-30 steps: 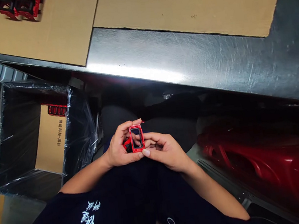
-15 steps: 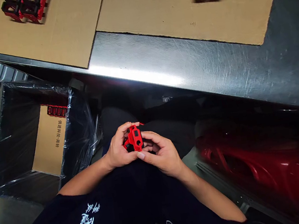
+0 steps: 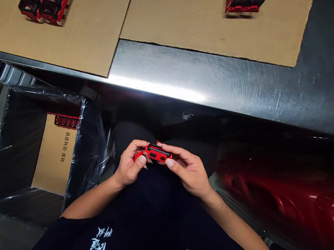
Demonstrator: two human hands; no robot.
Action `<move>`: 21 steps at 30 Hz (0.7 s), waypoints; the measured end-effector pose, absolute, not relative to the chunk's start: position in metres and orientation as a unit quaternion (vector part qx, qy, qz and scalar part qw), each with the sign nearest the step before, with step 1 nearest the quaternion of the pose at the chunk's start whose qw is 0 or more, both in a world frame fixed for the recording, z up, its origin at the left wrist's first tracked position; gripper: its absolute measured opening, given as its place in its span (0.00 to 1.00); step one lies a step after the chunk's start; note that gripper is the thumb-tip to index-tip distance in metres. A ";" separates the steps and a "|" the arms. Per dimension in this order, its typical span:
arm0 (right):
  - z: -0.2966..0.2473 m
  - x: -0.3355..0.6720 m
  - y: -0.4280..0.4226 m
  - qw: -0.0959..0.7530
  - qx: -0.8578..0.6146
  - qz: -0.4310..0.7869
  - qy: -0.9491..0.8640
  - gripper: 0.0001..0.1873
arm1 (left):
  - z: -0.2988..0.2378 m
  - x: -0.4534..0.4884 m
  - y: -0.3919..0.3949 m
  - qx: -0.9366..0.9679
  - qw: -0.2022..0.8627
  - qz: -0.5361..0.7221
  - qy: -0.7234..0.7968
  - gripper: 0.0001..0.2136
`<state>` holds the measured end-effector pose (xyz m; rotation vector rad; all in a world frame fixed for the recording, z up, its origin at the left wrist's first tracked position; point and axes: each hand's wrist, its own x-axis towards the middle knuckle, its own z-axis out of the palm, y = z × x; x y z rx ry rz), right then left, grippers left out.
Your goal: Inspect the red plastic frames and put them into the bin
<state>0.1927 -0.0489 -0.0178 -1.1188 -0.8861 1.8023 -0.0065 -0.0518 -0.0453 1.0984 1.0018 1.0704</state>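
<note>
- A small red-and-black part [image 3: 159,153] is held in front of the body, low over the lap and apart from the worktop [image 3: 160,73], between the two hands.
- The grip of the left hand [image 3: 131,164] is narrowed on the part's left end, with the thumb laid across the near side.
- A further bit of red [image 3: 137,156] is seen beside the left fingers; whether it belongs to the same part cannot be told.
- The right end is held by the right hand [image 3: 192,173], its grip also narrowed, with the thumb set at the near edge and the fingers curled behind.
- A dark face with openings is turned upward on the held part.
- The metal worktop is partly covered by two sheets of cardboard, a left sheet [image 3: 67,46] and a right sheet [image 3: 189,11].
- A cluster of similar parts [image 3: 63,5] is set on the left sheet, cut off by the upper edge of the view.
- A pair of similar parts [image 3: 242,9] is stood side by side on the right sheet.
- To the left, a row of red-and-black pieces [image 3: 66,121] is held in a film-lined bin [image 3: 13,149], at one edge of its cardboard layer [image 3: 51,165].
</note>
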 end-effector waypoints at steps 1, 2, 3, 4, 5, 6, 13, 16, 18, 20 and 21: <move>-0.019 0.193 -0.048 0.407 -0.447 0.712 -0.356 0.17 | -0.046 -0.007 -0.052 0.452 0.623 0.457 0.445 0.18; -0.020 0.193 -0.047 0.406 -0.452 0.707 -0.362 0.17 | -0.046 -0.007 -0.052 0.432 0.639 0.445 0.455 0.16; -0.021 0.193 -0.046 0.404 -0.459 0.701 -0.368 0.17 | -0.046 -0.008 -0.051 0.415 0.654 0.430 0.464 0.16; -0.022 0.193 -0.046 0.402 -0.465 0.695 -0.374 0.18 | -0.045 -0.009 -0.051 0.402 0.668 0.412 0.471 0.17; -0.023 0.194 -0.045 0.400 -0.469 0.690 -0.380 0.18 | -0.043 -0.010 -0.050 0.392 0.684 0.390 0.477 0.17; -0.024 0.195 -0.044 0.399 -0.470 0.685 -0.388 0.18 | -0.041 -0.011 -0.048 0.386 0.696 0.369 0.480 0.18; -0.032 0.197 -0.043 0.336 -0.462 0.643 -0.510 0.15 | -0.015 -0.030 -0.031 0.500 0.711 0.188 0.457 0.24; -0.036 0.190 -0.041 0.317 -0.445 0.622 -0.561 0.21 | -0.009 -0.052 -0.024 0.549 0.691 0.141 0.450 0.19; -0.037 0.186 -0.040 0.320 -0.436 0.623 -0.566 0.23 | -0.009 -0.074 -0.023 0.521 0.685 0.184 0.476 0.20; -0.038 0.185 -0.038 0.322 -0.440 0.629 -0.554 0.21 | -0.012 -0.106 -0.020 0.432 0.658 0.268 0.556 0.25; -0.039 0.186 -0.036 0.320 -0.447 0.631 -0.547 0.20 | -0.015 -0.125 -0.018 0.374 0.624 0.311 0.612 0.27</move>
